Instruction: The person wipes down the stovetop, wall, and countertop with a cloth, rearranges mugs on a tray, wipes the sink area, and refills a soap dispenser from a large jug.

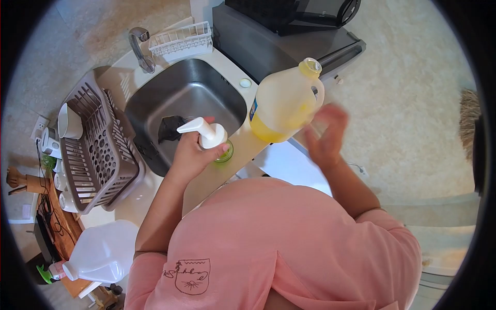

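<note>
My left hand [192,157] is closed around a pump bottle at the counter's front edge. Its white pump head [206,133] points left toward the sink, and a clear green part [226,154] shows under my thumb. Whether the pump is seated on the green part, I cannot tell. To the right stands a large translucent jug [283,98], uncapped, with yellow liquid in its lower part. My right hand [329,134] is blurred beside the jug's handle side, thumb and fingers apart, with nothing visible in it. A small white cap [245,82] lies on the counter behind the jug.
The steel sink [206,77] holds a dark cloth-like item [170,128]. Behind it are a faucet [140,49] and a white wire rack [181,40]. A dish rack [101,150] stands left, with another translucent jug [103,250] nearer me. A dark appliance [268,41] is at the back.
</note>
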Motion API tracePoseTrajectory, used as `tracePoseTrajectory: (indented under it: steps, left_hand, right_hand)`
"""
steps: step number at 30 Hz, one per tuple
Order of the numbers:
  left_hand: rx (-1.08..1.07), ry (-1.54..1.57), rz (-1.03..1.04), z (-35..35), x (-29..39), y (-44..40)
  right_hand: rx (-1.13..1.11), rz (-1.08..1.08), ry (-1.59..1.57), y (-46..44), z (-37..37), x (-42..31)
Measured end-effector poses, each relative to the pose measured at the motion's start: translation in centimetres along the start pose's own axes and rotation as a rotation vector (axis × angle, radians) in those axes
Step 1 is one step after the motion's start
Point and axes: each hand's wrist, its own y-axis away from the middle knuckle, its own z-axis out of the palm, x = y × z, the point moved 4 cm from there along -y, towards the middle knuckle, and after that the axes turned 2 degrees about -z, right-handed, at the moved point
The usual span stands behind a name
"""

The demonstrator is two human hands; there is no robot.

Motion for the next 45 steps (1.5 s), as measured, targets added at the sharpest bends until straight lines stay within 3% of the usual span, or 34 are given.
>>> tracePoseTrajectory:
  steps: [1, 2, 4, 7, 11, 15, 17, 18, 20, 21, 22, 24, 25, 27, 39, 45]
  left_hand:
    - [0.054, 0.107, 0.005, -0.2, -0.4, 0.1]
    - [0.053, 0.108, 0.006, -0.3, -0.5, 0.1]
    - [0.072, 0.238, -0.026, -0.4, -0.7, 0.0]
    - [0.057, 0.327, -0.030, -0.4, -0.5, 0.2]
    - [0.070, 0.279, -0.020, -0.7, -0.6, 0.6]
    - [0.127, 0.111, 0.045, -1.0, -0.5, 1.1]
    - [0.156, 0.110, 0.069, -1.1, -0.5, 1.7]
    - [0.181, 0.131, 0.070, -1.1, -0.5, 1.9]
    - [0.211, 0.157, 0.069, -1.1, -0.8, 2.3]
    - [0.219, 0.273, 0.062, -1.0, -1.4, 2.3]
    - [0.227, 0.391, 0.053, -0.9, -1.7, 2.4]
    - [0.254, 0.398, 0.049, -0.9, -2.2, 2.5]
    - [0.271, 0.397, 0.046, -0.9, -2.4, 2.6]
    - [0.284, 0.388, 0.053, -0.8, -2.6, 2.8]
    - [0.359, 0.328, 0.114, -1.3, -1.6, 3.6]
    - [0.313, 0.335, 0.082, -1.3, -0.9, 3.9]
  right_hand:
    - [0.178, 0.025, 0.131, -0.9, -0.7, 1.4]
    - [0.178, 0.024, 0.132, -1.2, 0.0, 2.6]
    - [0.169, 0.429, -0.331, -0.6, 2.1, 6.4]
    - [0.005, 0.552, -0.513, 0.3, 4.3, 7.0]
    - [0.002, 0.638, -0.639, -1.2, 4.9, 6.9]
    - [-0.191, 0.593, -0.626, -5.1, 5.5, 4.7]
    - [-0.354, 0.318, -0.535, -7.3, 6.1, 2.0]
    - [-0.362, 0.312, -0.540, -7.8, 6.1, 1.3]
    - [-0.743, 0.290, -0.532, -7.8, 7.0, -0.4]
    - [-0.749, 0.283, -0.533, -8.3, 6.9, -1.2]
    - [-0.906, 0.220, -0.467, -8.2, 7.2, -2.2]
    - [-1.143, 0.099, -0.318, -7.8, 7.6, -3.9]
    - [-1.153, 0.094, -0.318, -7.9, 7.8, -4.7]
    - [-1.400, 0.091, -0.171, -7.6, 8.3, -6.3]
    - [-1.703, -0.062, 0.266, -9.9, 9.4, -10.1]
    - [-1.686, -0.170, 0.309, -10.8, 10.1, -10.7]
